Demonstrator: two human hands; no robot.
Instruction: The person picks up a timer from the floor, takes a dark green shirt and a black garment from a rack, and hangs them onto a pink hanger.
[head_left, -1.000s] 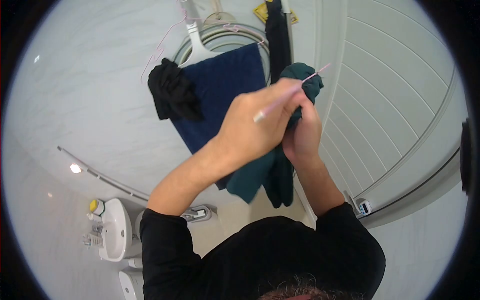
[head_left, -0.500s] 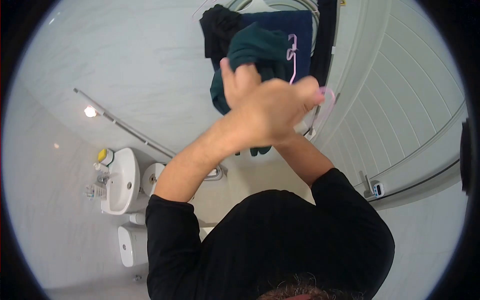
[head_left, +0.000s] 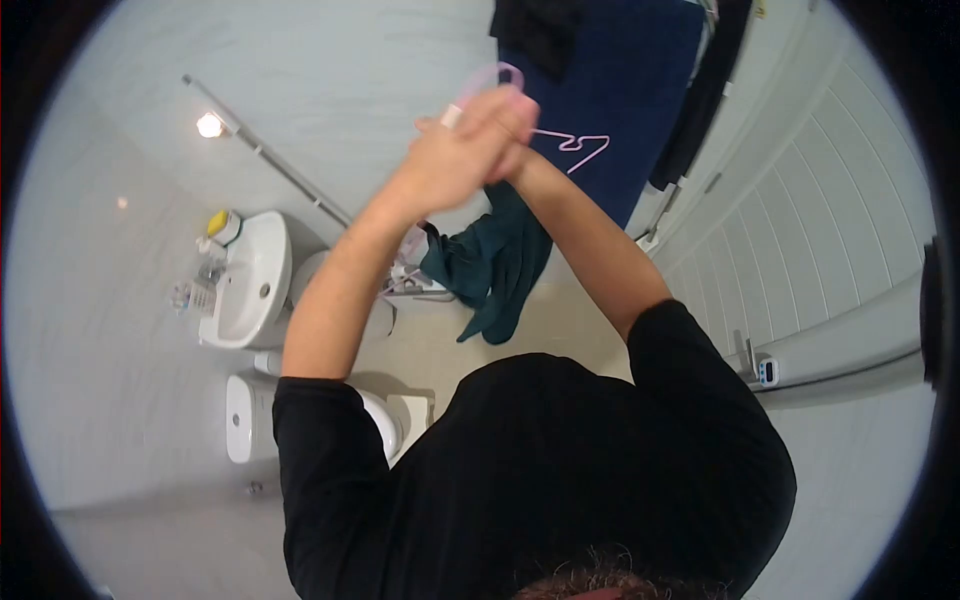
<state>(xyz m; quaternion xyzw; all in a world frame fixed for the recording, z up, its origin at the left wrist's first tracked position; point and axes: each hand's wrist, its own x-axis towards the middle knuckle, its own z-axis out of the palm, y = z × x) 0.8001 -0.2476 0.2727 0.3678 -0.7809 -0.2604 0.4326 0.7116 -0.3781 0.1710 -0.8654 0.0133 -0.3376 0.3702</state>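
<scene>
My left hand [head_left: 440, 165] and my right hand [head_left: 515, 135] are pressed close together and overlap, blurred by motion, with fingers curled. From between them shows a thin pink hanger [head_left: 571, 139], its notched end sticking out to the right and a blurred pink loop [head_left: 510, 69] rising above the knuckles. The grip itself is hidden behind the fingers. Below the hands a dark green garment [head_left: 508, 250] hangs in loose folds, its top tucked behind my right wrist. A small white piece [head_left: 452, 116] shows beside my left fingers.
A navy towel [head_left: 640, 80] and a black garment [head_left: 535, 35] hang ahead. Dark cloth hangs by the white panelled door [head_left: 790, 220] on the right. To the left are a sink [head_left: 255, 280], a toilet [head_left: 380, 425] and a slanting metal rail [head_left: 270, 155].
Both hands have moved left and closer together, no longer widely crossed. The pink loop went from right to upper left. The green garment dropped lower, and the view shifted.
</scene>
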